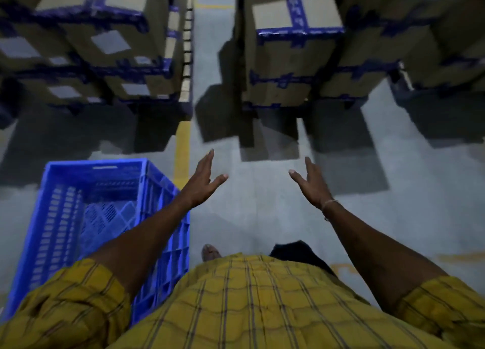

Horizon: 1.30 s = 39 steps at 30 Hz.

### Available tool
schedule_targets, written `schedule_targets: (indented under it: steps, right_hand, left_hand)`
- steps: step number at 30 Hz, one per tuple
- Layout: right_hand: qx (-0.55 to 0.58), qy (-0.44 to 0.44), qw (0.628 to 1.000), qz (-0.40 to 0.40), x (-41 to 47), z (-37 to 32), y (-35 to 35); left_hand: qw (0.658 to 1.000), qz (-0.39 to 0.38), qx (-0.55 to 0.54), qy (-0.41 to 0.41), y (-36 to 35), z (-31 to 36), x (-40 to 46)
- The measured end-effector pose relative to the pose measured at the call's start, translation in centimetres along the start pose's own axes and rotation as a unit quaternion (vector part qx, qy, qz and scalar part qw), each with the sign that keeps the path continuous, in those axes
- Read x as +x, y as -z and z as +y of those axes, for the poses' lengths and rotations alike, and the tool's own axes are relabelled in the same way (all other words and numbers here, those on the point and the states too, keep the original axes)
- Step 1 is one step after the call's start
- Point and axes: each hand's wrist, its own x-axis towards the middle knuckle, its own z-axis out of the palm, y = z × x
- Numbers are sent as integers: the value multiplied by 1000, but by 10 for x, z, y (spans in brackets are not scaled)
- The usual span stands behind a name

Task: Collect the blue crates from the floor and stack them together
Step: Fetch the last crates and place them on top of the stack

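A blue slatted plastic crate [78,212] stands upright on the grey floor at my lower left, empty inside as far as I can see. My left forearm crosses over its right rim. My left hand [203,182] hangs past the crate's right side above the floor, fingers spread, holding nothing. My right hand [312,182] is level with it about a shoulder's width to the right, also spread and empty, palm turned inward. Only this one crate is in view.
Tall stacks of cardboard boxes with blue tape stand ahead on the left [105,47] and on the right [294,47], with a narrow aisle between them. A yellow floor line [182,149] runs forward beside the crate. My foot [210,251] shows below.
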Motion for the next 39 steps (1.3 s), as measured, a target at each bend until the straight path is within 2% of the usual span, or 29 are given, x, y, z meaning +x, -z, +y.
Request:
schedule_targets:
  steps: [8, 16, 27, 34, 39]
  right_hand:
    - [90, -95, 986, 108, -58, 145, 107]
    - [145, -188, 946, 220, -102, 287, 216]
    - [224, -281, 870, 337, -151, 408, 318]
    - [233, -342, 823, 390, -132, 492, 398]
    - [246, -377, 793, 409, -109, 531, 463]
  left_hand:
    - [989, -110, 66, -69, -120, 117, 49]
    - [960, -218, 95, -148, -279, 245, 90]
    - [899, -341, 127, -244, -445, 389, 158]
    - [865, -391, 140, -282, -576, 478, 253]
    - [833, -461, 125, -279, -658, 558, 311]
